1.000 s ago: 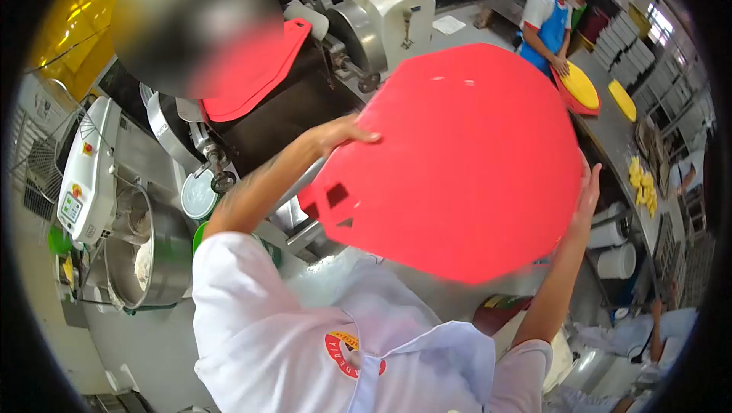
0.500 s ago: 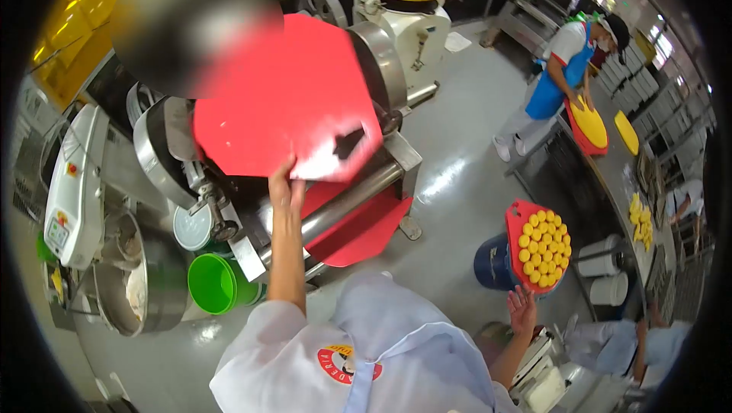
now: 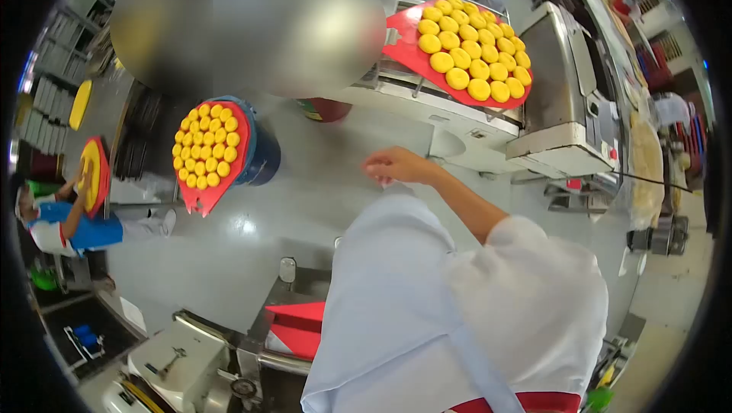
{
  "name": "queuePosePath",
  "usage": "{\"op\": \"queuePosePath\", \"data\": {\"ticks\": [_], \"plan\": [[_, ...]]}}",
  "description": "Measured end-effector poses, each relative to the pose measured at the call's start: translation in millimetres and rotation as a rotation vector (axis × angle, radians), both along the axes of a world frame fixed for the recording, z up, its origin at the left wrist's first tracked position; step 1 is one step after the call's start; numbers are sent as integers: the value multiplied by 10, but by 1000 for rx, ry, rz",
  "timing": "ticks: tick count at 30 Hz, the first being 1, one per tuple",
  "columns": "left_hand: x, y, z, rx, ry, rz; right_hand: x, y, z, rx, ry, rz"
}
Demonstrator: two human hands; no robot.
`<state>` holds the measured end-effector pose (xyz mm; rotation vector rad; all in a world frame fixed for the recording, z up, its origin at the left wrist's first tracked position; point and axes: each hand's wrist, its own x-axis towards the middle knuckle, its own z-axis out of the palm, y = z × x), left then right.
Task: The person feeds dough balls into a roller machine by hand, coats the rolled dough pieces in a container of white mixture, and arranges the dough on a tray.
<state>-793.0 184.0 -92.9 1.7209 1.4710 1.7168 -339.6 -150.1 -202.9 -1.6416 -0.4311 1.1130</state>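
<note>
Right hand: up above the floor, at the top edge of a pale blue apron. Back of hand upward, fingers loosely bent, aimed toward picture left. Can't tell about contact between thumb and fingertips. Forearm bare below a white sleeve. Left hand: out of frame, can't tell its state.

Ahead and to the right, well apart from the fingers: red board, packed with yellow rounds in close rows. Sitting above a white cabinet, near a boxy metal machine.

To the left, also well apart from the hand: second red board, likewise loaded with yellow rounds, resting on top of a blue bin, notched end overhanging. Between the two boards, on the floor: dark red container, partly covered by a blurred patch.

Lower down, beside the apron: red sheets or boards, can't tell which, partly hidden behind it.

Far left: co-worker in blue, bent over a yellow slab on a third red board. Another yellow slab on the worktable nearby.
</note>
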Motion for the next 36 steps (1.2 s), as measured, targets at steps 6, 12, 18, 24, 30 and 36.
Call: {"op": "queuePosePath", "data": {"ticks": [6, 12, 18, 24, 30, 36], "plan": [[2547, -938, -82, -550, 339, -1149, 340, -1016, 456, -293, -565, -527], [5841, -2506, -1058, -193, 778, -1429, 1203, -2206, 264, -714, -616, -1040], [6537, -3488, -1181, -219, 822, -1431, 1334, -2631, 231, -849, -1076, -1320], [6555, -3147, -1089, -997, 184, -1965, 1908, -3267, 205, -867, -1059, -1456], [6896, -3039, -1124, -1014, 419, -2038, 3855, -3309, 189, -909, -1244, -1090], [7134, -3005, -700, -113, 755, -1988, 4758, -2904, 246, -996, -968, -487]]}}
